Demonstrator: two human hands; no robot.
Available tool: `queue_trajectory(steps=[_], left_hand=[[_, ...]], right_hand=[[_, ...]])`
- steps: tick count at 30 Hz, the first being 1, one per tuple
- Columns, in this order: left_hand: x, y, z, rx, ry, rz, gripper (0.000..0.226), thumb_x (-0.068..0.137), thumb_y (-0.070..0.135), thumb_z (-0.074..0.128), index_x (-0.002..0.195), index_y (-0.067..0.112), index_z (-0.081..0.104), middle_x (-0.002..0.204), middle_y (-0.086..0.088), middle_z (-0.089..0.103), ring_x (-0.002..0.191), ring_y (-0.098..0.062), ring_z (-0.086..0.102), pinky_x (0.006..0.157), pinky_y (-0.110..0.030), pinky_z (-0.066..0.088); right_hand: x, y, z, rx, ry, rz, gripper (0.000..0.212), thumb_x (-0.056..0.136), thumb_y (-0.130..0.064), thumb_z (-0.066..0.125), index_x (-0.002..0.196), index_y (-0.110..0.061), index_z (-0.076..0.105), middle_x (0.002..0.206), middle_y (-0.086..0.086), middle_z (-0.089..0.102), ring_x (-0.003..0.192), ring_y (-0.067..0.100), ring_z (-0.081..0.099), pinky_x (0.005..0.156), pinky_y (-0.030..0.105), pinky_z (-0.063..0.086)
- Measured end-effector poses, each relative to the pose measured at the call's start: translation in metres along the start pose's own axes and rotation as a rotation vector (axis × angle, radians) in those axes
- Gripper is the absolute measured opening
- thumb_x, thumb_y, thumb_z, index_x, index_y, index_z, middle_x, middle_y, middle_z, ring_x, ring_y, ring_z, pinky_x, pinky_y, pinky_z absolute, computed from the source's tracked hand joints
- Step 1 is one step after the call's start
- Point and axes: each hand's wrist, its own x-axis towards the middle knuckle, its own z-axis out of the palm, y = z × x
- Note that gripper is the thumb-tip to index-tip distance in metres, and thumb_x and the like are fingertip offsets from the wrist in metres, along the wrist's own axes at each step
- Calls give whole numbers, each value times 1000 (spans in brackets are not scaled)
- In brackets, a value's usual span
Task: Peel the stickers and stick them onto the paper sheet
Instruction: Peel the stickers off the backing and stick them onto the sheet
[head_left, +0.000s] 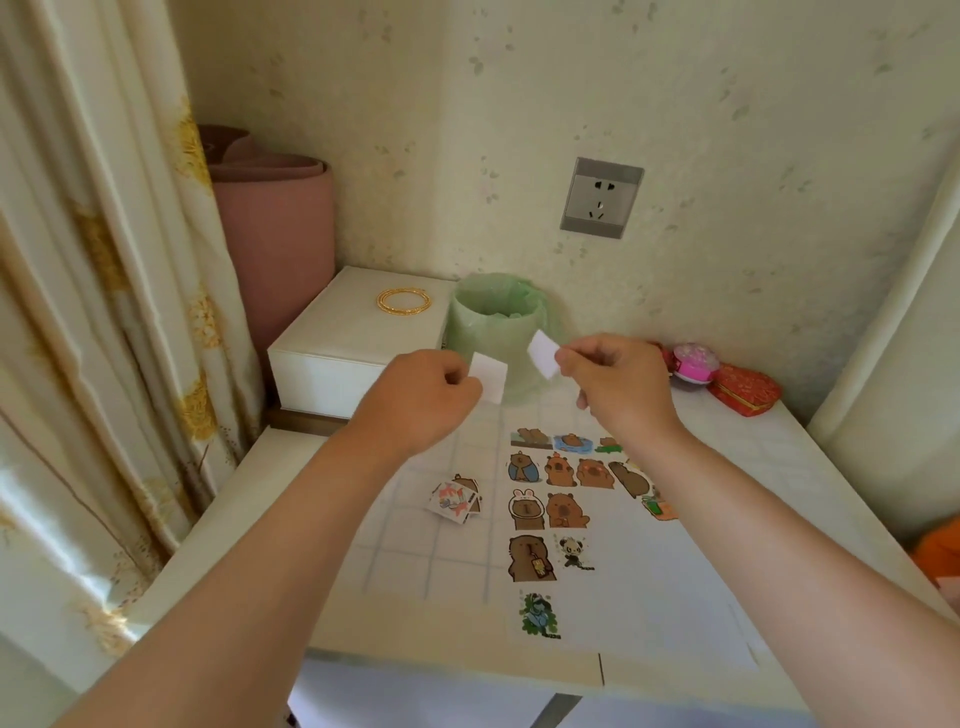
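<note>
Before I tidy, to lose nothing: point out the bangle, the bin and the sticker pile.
bangle (405, 312): head view, its near arc.
bin (483, 343): head view, its front wall.
sticker pile (455, 500): head view, top sticker.

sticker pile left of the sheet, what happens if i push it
The sticker pile probably fans apart rather than sliding as one: its pieces lie loosely overlapped. They look thin and light, so likely floppy and hard to lift.

Matt paper sheet (649, 597), thin plastic bin liner (493, 317), smooth white box (353, 332), metallic socket plate (602, 197), cloth curtain (104, 312)
</note>
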Motion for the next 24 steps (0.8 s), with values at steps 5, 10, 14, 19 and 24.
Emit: queue_trajectory(steps=[5,10,14,19,24], left_hand=[[9,-9,-10,-224,-12,-113,19,87,21,55,71,15,64,70,4,72,54,-9,62,62,-25,49],[16,-15,-15,-298,-19,-150,19,88,20,52,80,9,66,67,4,71,52,-9,60,53,-22,48],[18,-17,-16,-352,-54,-179,19,91,18,50,79,12,64,68,4,70,55,-12,60,54,-23,48],[15,-15,-12,-408,-116,-208,21,89,17,48,74,13,61,64,3,67,57,-15,59,64,-29,50],[7,-7,-3,-435,-176,-271,19,90,16,47,76,12,59,64,2,66,54,-17,57,62,-27,47]], right_hand=[[66,-17,33,-201,18,-108,12,84,-27,77,76,-34,72,74,-13,70,67,8,65,70,30,57],[104,-20,60,-475,-40,-156,8,88,-23,69,84,-28,74,81,-15,66,86,13,67,72,30,55],[113,-14,68,-523,-105,-141,11,88,-25,71,98,-25,75,100,-8,72,97,16,67,83,34,55],[84,-19,64,-457,-70,-341,14,93,-20,65,103,-23,75,101,-7,73,88,3,65,81,29,54],[13,-28,30,-367,-76,-569,16,92,-20,64,103,-26,73,102,-14,65,60,-2,55,66,16,41]])
